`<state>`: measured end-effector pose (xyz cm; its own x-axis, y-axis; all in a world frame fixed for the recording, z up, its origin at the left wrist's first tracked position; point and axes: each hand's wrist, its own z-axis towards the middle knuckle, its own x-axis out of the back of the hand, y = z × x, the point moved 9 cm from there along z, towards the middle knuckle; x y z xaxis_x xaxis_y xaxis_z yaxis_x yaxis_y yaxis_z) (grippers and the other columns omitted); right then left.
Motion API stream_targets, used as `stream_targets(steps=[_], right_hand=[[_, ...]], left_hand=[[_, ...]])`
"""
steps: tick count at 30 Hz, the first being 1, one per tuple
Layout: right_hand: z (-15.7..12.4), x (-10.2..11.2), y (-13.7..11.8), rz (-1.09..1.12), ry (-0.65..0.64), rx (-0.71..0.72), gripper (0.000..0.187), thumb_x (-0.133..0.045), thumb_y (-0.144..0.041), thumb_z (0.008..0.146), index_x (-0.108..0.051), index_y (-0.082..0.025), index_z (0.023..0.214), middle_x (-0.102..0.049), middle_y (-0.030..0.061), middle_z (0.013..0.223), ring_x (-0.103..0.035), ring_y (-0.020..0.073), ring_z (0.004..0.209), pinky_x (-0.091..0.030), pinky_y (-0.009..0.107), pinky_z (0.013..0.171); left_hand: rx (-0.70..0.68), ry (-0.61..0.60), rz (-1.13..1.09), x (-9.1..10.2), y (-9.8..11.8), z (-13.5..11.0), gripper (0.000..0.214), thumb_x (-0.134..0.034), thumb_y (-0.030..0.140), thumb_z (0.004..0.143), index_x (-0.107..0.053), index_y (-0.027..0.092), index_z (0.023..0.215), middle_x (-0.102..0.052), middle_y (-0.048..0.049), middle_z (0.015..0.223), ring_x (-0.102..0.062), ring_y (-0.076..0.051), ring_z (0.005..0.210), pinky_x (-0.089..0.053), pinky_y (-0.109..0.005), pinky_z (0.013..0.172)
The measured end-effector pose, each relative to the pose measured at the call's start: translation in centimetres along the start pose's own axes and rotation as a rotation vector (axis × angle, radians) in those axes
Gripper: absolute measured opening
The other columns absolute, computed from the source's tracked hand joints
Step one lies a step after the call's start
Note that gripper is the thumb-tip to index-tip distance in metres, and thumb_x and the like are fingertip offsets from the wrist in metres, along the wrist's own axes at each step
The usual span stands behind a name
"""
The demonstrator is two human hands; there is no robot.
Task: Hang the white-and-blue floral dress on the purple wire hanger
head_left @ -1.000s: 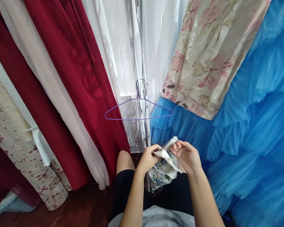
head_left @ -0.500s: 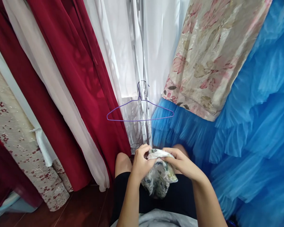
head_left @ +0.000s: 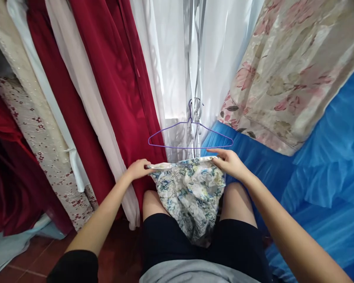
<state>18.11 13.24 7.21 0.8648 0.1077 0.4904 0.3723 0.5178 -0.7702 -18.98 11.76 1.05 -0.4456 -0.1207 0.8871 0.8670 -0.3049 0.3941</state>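
Note:
A floral garment [head_left: 191, 184], white with blue, green and yellow print, hangs spread between my two hands over my lap. My left hand [head_left: 138, 169] pinches the left end of its white top edge. At the other end my right hand [head_left: 228, 162] grips the same edge between thumb and fingers, the index finger stretched out. Just beyond the garment, a thin purple hanger [head_left: 191, 147] hangs by its hook with nothing on it. My right index fingertip is close to the hanger's lower bar; whether they touch I cannot tell.
Long red cloth [head_left: 106, 78] and pale pink cloth [head_left: 82, 102] hang at the left. White fabric [head_left: 174, 51] with silver ribbons [head_left: 194, 59] is behind the hanger. A beige floral dress [head_left: 277, 82] and blue ruffled tulle [head_left: 321, 173] fill the right. Reddish floor tiles [head_left: 41, 255] show below.
My hands have moved apart and forward, stretching the bunched garment out wide towards the hanger. The view has shifted slightly, so the hanging clothes sit farther right.

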Motion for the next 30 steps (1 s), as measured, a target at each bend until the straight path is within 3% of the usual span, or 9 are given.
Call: stream_targets(steps=[3,5,10,14,18,23,26,28,30], right_hand=[[2.7,-0.9,-0.1,-0.177,0.081,0.086,0.058,-0.055,-0.027,0.081,-0.065,-0.014,0.136,-0.058,-0.0029,0.058,-0.040,0.0129,0.049,-0.033,0.026,0.052],[4.4,-1.1,0.3,-0.223,0.139,0.098,0.059,-0.055,-0.027,0.081,-0.063,-0.012,0.138,-0.060,-0.0018,0.059,-0.043,0.0139,0.051,-0.035,0.026,0.055],[6.9,-2.9,1.3,-0.310,0.077,0.081,0.034,-0.054,-0.026,0.085,-0.080,-0.012,0.102,-0.074,0.0082,0.080,-0.064,0.0210,0.075,-0.041,0.027,0.068],[5.8,-4.0,1.1,-0.403,0.069,0.019,0.029,-0.055,-0.030,0.089,-0.079,-0.015,0.091,-0.074,0.0090,0.077,-0.065,0.0216,0.073,-0.038,0.027,0.063],[4.4,-5.4,-0.5,-0.367,0.005,0.070,0.027,-0.054,-0.029,0.090,-0.078,-0.018,0.094,-0.075,0.0078,0.079,-0.067,0.0217,0.075,-0.039,0.026,0.064],[3.8,-4.7,-0.8,-0.316,-0.030,0.105,0.025,-0.056,-0.024,0.087,-0.079,-0.020,0.095,-0.078,0.0079,0.088,-0.070,0.0248,0.085,-0.045,0.027,0.071],[3.0,-1.6,-0.7,-0.200,0.139,0.177,0.034,-0.056,-0.022,0.085,-0.077,-0.019,0.113,-0.078,0.0074,0.098,-0.070,0.0247,0.090,-0.049,0.030,0.080],[2.2,1.8,0.1,-0.160,0.356,0.167,0.054,-0.058,-0.023,0.084,-0.063,-0.017,0.137,-0.078,0.0072,0.097,-0.070,0.0247,0.086,-0.051,0.033,0.083],[2.2,4.5,1.4,-0.152,0.479,0.093,0.071,-0.060,-0.022,0.082,-0.046,-0.014,0.152,-0.077,0.0081,0.094,-0.070,0.0266,0.085,-0.052,0.038,0.085]], left_hand=[[0.064,0.070,0.193,4.9,-1.7,1.8,0.028,-0.067,0.049,0.079,-0.078,0.023,0.081,-0.072,-0.0054,0.088,-0.066,-0.023,0.080,-0.045,-0.030,0.073],[0.096,0.159,0.265,7.7,-1.7,2.7,0.028,-0.064,0.046,0.081,-0.079,0.023,0.087,-0.073,-0.0059,0.092,-0.066,-0.023,0.081,-0.044,-0.030,0.070],[0.067,0.376,0.330,12.5,1.0,3.5,0.032,-0.054,0.046,0.089,-0.076,0.023,0.091,-0.072,-0.0072,0.099,-0.064,-0.023,0.082,-0.044,-0.030,0.072],[0.026,0.451,0.262,13.7,3.7,4.2,0.038,-0.039,0.037,0.097,-0.074,0.021,0.095,-0.071,-0.0092,0.105,-0.064,-0.024,0.091,-0.046,-0.032,0.080],[-0.093,0.554,0.103,14.7,7.2,5.9,0.039,-0.035,0.024,0.096,-0.071,0.015,0.107,-0.068,-0.0115,0.116,-0.061,-0.025,0.110,-0.045,-0.035,0.099],[-0.243,0.474,0.125,13.6,12.7,8.4,0.030,-0.040,0.024,0.094,-0.069,0.017,0.099,-0.067,-0.0096,0.111,-0.062,-0.024,0.104,-0.046,-0.036,0.097],[-0.237,0.589,0.118,13.5,14.1,8.1,0.026,-0.053,0.024,0.089,-0.060,0.019,0.113,-0.066,-0.0071,0.103,-0.063,-0.022,0.092,-0.048,-0.033,0.086],[-0.229,0.694,0.067,13.6,14.0,7.5,0.035,-0.058,0.023,0.085,-0.053,0.019,0.119,-0.063,-0.0044,0.093,-0.062,-0.020,0.083,-0.047,-0.030,0.077],[-0.234,0.724,0.038,13.2,13.7,7.2,0.028,-0.058,0.024,0.086,-0.053,0.019,0.113,-0.061,-0.0022,0.085,-0.061,-0.018,0.078,-0.045,-0.028,0.074]])
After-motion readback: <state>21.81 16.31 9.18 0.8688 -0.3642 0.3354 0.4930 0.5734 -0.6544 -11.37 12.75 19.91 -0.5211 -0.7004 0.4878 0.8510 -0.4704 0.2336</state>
